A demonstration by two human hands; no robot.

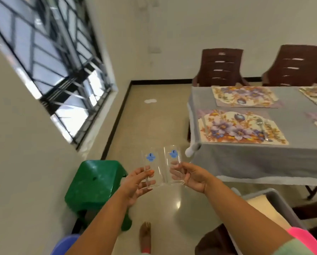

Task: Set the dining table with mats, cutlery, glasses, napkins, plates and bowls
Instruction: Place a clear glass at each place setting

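I have a clear glass in each hand, carried out in front of me over the floor, short of the worktop. My left hand has its fingers and thumb curled round the lower half of the left glass, and my right hand wraps the base of the right glass the same way. Each glass has a small blue sticker near the rim, and the two sit just beside each other, perhaps touching along their sides; I cannot tell for sure. The worktop lies to the right and farther off, under a grey cloth, with flowered mats on it: a near mat that already carries a spoon, a far mat, and the edges of two more at the right border. Two brown chairs stand behind it. As I judge it, the glasses have no place on the worktop yet, so the setting is only partly done. The main risk is the pair knocking together as I walk, since they ride so close; smooth glass gripped low could also tip or slip if my grasp loosens. A green stool stands near my left and a grey tub near my right, so a careless step could jolt me. Putting a glass down on the cloth's hanging edge, or on the spoon, would leave it unsteady.
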